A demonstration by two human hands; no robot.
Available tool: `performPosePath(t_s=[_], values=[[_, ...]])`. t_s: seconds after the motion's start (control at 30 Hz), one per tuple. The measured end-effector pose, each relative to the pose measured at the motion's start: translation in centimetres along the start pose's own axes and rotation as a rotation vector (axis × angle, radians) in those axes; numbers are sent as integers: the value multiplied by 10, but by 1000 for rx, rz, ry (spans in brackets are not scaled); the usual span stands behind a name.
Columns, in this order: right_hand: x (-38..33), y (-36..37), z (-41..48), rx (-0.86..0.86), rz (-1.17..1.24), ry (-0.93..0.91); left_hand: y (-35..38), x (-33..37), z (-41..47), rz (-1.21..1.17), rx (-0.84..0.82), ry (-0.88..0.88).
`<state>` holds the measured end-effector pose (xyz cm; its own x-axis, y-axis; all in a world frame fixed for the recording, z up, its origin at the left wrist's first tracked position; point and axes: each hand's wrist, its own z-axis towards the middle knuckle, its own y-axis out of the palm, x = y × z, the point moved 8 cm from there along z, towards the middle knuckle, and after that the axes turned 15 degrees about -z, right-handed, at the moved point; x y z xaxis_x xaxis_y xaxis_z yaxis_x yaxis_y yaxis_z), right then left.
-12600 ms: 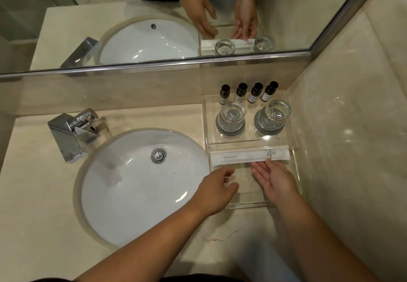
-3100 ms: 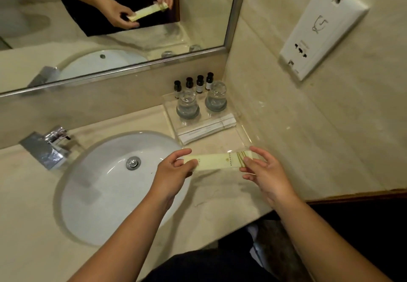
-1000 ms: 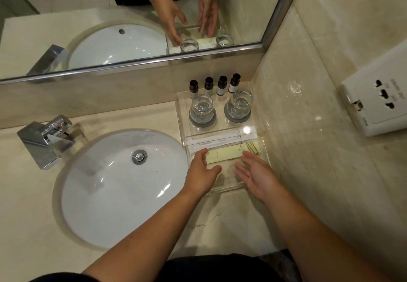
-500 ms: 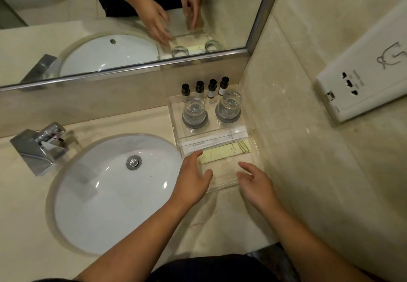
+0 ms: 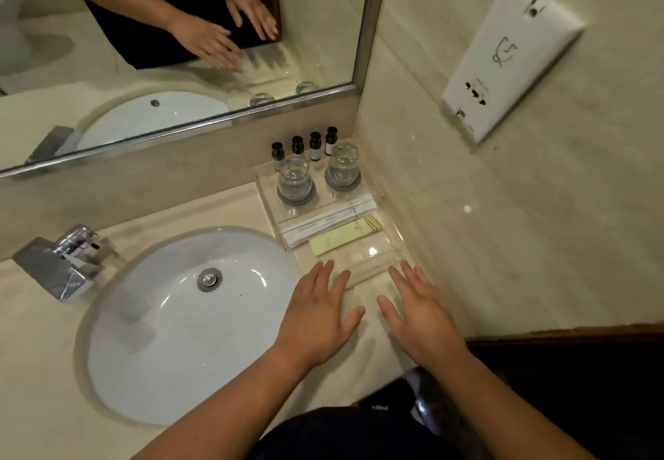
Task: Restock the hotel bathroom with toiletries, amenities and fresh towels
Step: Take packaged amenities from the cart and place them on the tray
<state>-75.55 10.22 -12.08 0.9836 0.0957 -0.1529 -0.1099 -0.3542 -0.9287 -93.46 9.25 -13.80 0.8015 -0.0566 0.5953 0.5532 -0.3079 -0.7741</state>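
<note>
Left hand and right hand flat, palms down, fingers spread, holding nothing, at near edge of clear tray. Yellow sachet lies in tray beside white packets, on table.

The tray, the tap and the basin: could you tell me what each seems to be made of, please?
Tray: clear and glossy, probably acrylic, possibly glass; the counter shows through it. Tap: polished metal, chrome-like, with mirror-bright facets. Basin: smooth white, likely glazed ceramic, judging by its sharp highlights.
</note>
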Motion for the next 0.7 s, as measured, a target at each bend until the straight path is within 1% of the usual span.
performPosePath(t_s=[0.17, 0.33, 0.5, 0.7], values=[[24, -4, -51, 75, 29, 181, 17, 26, -13, -5, -61, 112], [43, -1, -104, 84, 43, 289, 33, 65, -22, 10, -104, 224], [56, 8, -146, 74, 28, 344, 49, 101, -35, 27, -127, 316], [81, 15, -189, 109, 23, 391, 70, 134, -53, 44, -147, 373]])
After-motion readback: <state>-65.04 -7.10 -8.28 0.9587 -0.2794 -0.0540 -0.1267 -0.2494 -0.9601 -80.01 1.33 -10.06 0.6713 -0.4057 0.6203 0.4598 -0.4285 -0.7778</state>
